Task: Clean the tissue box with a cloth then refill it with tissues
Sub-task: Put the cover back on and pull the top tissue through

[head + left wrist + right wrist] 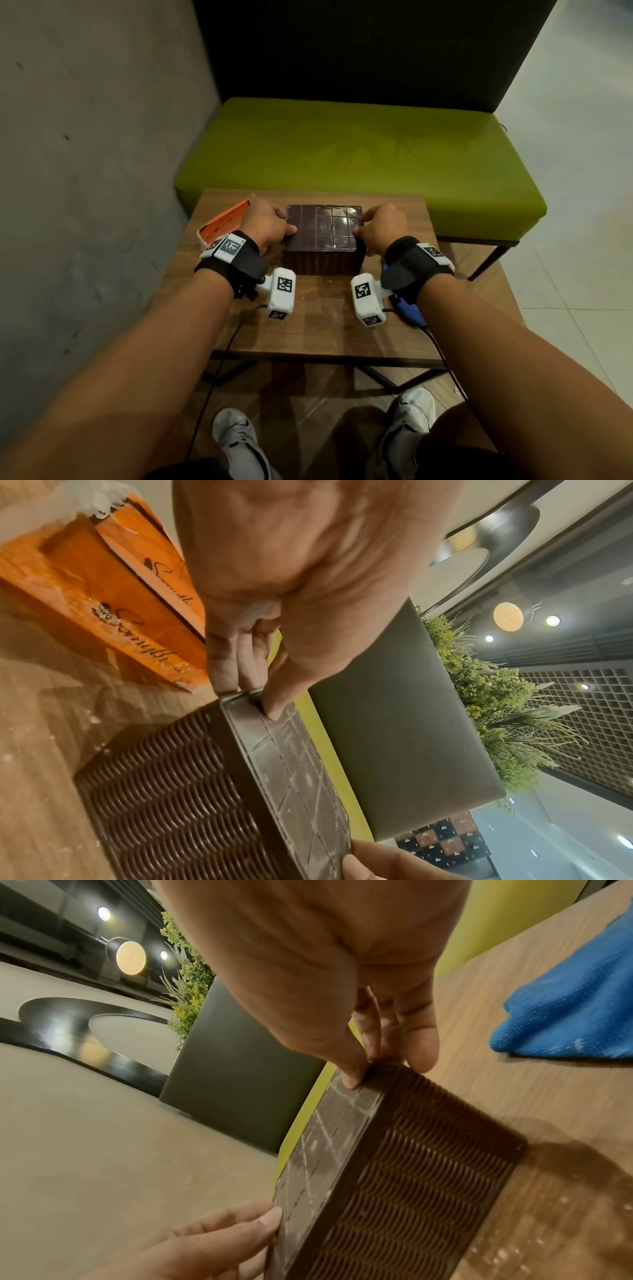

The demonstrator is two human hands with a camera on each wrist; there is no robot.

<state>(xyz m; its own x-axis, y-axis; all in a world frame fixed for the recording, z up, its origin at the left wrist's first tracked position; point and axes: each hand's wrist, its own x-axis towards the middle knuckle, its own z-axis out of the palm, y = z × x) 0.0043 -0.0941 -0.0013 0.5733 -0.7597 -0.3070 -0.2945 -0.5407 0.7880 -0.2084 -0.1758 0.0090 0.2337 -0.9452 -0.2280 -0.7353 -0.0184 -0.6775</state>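
Note:
A dark brown tissue box (323, 240) with woven sides (164, 791) and a gridded flat face upward (322, 1150) stands on the small wooden table (318, 325). My left hand (270, 224) grips its left end, thumb on the top face and fingers (232, 666) down the side. My right hand (380, 228) grips the right end the same way, thumb (349, 1069) on top. An orange tissue pack (224, 222) lies just left of my left hand, its torn plastic end (99, 501) showing. A blue cloth (568, 1010) lies on the table under my right wrist (407, 305).
A green bench seat (359, 154) with a dark backrest stands behind the table. A grey wall (85, 171) runs along the left. White crumbs or dust speckle the tabletop (534, 1231). Wrist cables hang off the table's front edge (233, 339). My shoes (236, 435) are below.

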